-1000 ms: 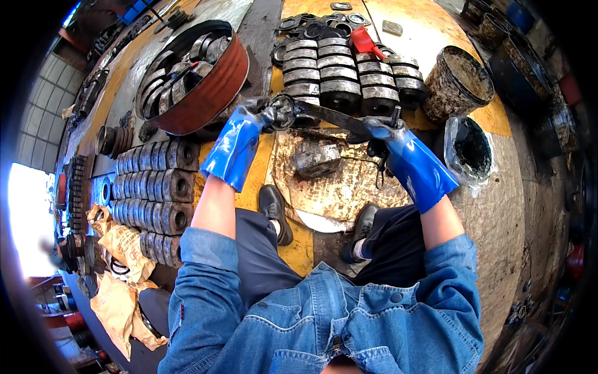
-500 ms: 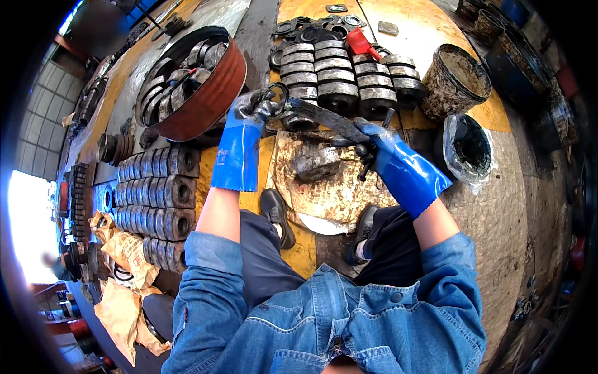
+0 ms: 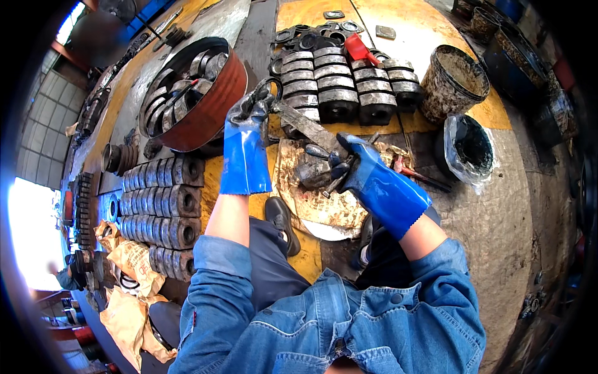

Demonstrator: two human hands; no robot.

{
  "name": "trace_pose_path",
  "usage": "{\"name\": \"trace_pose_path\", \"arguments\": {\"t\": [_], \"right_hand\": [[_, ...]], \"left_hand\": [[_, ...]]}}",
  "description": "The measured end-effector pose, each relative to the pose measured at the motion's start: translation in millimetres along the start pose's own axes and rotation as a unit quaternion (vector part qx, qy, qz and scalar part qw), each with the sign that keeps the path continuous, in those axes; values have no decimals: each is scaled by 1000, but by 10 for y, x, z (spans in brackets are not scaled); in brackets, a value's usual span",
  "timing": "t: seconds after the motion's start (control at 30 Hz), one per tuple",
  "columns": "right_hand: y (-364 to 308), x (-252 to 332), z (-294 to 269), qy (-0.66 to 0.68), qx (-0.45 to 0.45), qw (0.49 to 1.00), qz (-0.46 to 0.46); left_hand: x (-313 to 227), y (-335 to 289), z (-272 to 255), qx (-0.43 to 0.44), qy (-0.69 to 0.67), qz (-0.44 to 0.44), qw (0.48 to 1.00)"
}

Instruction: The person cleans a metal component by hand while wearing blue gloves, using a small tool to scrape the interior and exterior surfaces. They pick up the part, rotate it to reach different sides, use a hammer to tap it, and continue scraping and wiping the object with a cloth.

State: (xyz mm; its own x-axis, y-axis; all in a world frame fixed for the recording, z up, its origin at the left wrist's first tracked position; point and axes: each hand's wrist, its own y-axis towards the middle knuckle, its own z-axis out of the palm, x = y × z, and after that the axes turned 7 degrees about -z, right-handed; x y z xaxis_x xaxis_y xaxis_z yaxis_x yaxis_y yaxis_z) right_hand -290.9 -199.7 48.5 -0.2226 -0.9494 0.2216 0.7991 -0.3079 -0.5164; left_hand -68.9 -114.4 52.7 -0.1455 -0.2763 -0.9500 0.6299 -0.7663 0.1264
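Observation:
My left hand (image 3: 246,134), in a blue rubber glove with blackened fingers, is closed on a thin black ring (image 3: 271,81). A flat greyish metal blade, like a scraper (image 3: 309,129), runs from my right hand (image 3: 367,171) up to the left, its far end close by the ring and my left fingers. My right hand, gloved the same way, is closed round the blade's near end. Dark rod-like ends stick out at its fingers; whether they belong to the scraper is unclear. Under the blade a greasy metal block (image 3: 313,175) rests on stained cardboard (image 3: 293,202).
Stacked metal rollers (image 3: 336,84) stand ahead, a red scoop (image 3: 360,48) on top. Left are a red-brown drum (image 3: 215,103) of parts and more rollers (image 3: 159,202). A grimy bucket (image 3: 451,84), a plastic-lined bucket (image 3: 470,149) and a red-handled tool (image 3: 408,169) lie right.
My right hand has moved left and nearer to me with the scraper, uncovering the red-handled tool. My left hand has turned and shifted slightly right, still holding the ring.

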Motion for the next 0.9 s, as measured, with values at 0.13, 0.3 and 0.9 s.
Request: {"name": "trace_pose_path", "arguments": {"t": [0.13,0.3,0.9], "right_hand": [[30,-29,-61,85,-5,996,34],[4,25,-58,186,-22,980,69],[-758,1643,-780,0,-114,936,-334]], "left_hand": [[48,-23,37,-25,9,0,1000],[73,-1,-19,-43,-10,-29,999],[525,367,-163,11,-303,-210,929]]}}
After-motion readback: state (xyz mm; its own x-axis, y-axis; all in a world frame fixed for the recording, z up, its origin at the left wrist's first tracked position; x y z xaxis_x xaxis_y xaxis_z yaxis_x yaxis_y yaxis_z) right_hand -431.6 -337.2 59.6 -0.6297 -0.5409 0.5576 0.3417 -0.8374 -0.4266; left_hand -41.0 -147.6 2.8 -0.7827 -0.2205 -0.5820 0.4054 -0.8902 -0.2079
